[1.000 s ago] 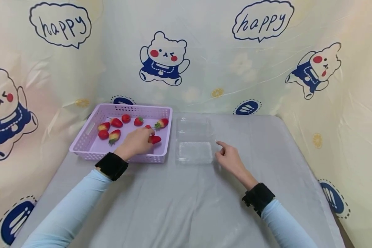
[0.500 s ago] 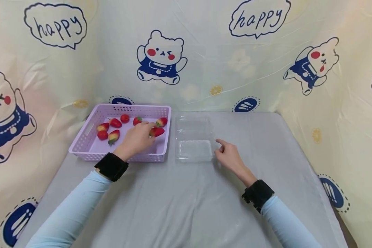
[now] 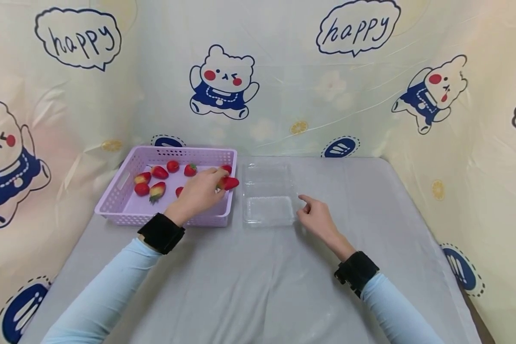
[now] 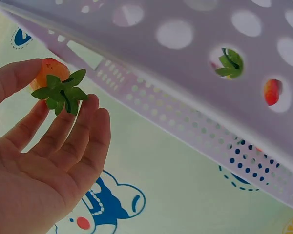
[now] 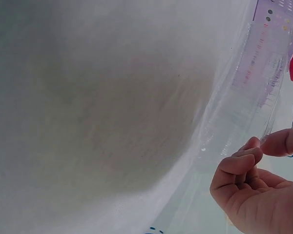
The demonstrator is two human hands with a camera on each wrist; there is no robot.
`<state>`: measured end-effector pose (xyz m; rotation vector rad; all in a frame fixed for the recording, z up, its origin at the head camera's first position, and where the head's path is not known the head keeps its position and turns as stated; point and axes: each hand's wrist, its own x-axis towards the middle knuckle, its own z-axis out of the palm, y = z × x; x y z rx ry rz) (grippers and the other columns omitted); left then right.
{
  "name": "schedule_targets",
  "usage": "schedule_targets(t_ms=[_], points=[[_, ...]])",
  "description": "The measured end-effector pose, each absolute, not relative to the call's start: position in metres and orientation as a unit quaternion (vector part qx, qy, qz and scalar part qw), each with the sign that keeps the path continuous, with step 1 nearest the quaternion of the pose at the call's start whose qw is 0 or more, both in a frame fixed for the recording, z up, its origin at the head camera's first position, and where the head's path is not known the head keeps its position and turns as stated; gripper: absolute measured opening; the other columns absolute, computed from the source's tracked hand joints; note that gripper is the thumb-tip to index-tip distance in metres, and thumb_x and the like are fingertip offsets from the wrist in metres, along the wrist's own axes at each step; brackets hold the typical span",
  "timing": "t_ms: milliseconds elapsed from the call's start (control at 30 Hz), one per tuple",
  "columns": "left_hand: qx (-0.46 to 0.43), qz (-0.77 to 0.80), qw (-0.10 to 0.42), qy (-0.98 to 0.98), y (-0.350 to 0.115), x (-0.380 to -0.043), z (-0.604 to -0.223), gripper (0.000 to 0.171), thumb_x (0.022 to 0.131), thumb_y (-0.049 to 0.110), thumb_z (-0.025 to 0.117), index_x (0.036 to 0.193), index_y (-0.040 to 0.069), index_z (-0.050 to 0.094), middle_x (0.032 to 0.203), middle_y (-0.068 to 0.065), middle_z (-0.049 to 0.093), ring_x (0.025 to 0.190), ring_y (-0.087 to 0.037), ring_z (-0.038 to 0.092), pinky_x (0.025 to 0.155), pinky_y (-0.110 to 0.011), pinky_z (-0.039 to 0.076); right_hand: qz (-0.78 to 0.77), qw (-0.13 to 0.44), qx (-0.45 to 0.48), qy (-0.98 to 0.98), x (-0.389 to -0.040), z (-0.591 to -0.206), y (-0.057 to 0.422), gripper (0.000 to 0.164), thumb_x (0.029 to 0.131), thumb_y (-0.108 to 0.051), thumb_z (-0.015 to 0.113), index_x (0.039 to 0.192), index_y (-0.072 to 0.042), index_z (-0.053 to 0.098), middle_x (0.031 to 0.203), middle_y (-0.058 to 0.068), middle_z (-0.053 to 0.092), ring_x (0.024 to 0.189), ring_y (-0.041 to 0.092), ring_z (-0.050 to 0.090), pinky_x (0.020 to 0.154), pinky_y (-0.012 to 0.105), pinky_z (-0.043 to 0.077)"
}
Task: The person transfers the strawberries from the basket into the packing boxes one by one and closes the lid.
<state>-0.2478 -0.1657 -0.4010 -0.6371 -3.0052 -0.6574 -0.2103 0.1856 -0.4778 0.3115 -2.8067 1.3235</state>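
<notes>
Grey cloth (image 3: 223, 286) is spread under the basket (image 3: 124, 219); over its right rim a strawberry (image 3: 231, 183) is pinched in the left hand (image 3: 199, 193). Right of the basket, a clear box (image 3: 268, 210) is edge-pinched by the right hand (image 3: 320, 220), presumably for steadiness.

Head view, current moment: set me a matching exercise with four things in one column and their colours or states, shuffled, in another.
1. Left hand
2. Right hand
3. Perforated basket
4. Tablecloth

A. light purple
B. grey
C. pinching a strawberry
D. at the edge of a clear plastic container

Pairs: 1-C, 2-D, 3-A, 4-B
</notes>
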Motion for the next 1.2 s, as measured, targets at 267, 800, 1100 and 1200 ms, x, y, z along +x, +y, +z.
schedule_targets(t_ms=[267, 800, 1100, 1200], points=[[-0.208, -0.207, -0.002, -0.956, -0.157, -0.246, -0.402, 0.063, 0.094, 0.022, 0.080, 0.151, 0.011, 0.057, 0.145, -0.014, 0.060, 0.131, -0.035, 0.057, 0.107, -0.055, 0.048, 0.432, 0.014, 0.101, -0.896, -0.210, -0.479, 0.185, 0.053, 0.092, -0.001, 0.056, 0.145, 0.008, 0.057, 0.060, -0.002, 0.043, 0.051, 0.011, 0.034, 0.054, 0.028, 0.033], [-0.250, -0.213, 0.028, -0.944, -0.130, -0.245, -0.413, 0.053, 0.093, 0.020, 0.082, 0.142, 0.008, 0.064, 0.131, -0.013, 0.067, 0.117, -0.031, 0.063, 0.101, -0.049, 0.054, 0.432, 0.015, 0.098, -0.896, -0.209, -0.477, 0.184, 0.054, 0.092, -0.002, 0.056, 0.145, 0.009, 0.056, 0.061, -0.002, 0.043, 0.053, 0.012, 0.033, 0.054, 0.028, 0.032], [-0.274, -0.220, 0.037, -0.935, -0.115, -0.245, -0.421, 0.048, 0.094, 0.018, 0.081, 0.138, 0.007, 0.067, 0.132, -0.014, 0.067, 0.118, -0.031, 0.064, 0.102, -0.047, 0.053, 0.433, 0.018, 0.098, -0.896, -0.208, -0.480, 0.185, 0.053, 0.093, -0.001, 0.056, 0.145, 0.008, 0.057, 0.060, -0.002, 0.042, 0.052, 0.010, 0.031, 0.054, 0.027, 0.031], [-0.278, -0.223, 0.037, -0.933, -0.111, -0.246, -0.423, 0.047, 0.093, 0.017, 0.082, 0.137, 0.007, 0.068, 0.131, -0.013, 0.068, 0.115, -0.030, 0.064, 0.100, -0.045, 0.054, 0.436, 0.022, 0.100, -0.894, -0.208, -0.479, 0.185, 0.053, 0.093, -0.001, 0.057, 0.145, 0.008, 0.057, 0.060, -0.003, 0.041, 0.052, 0.010, 0.030, 0.054, 0.027, 0.031]])
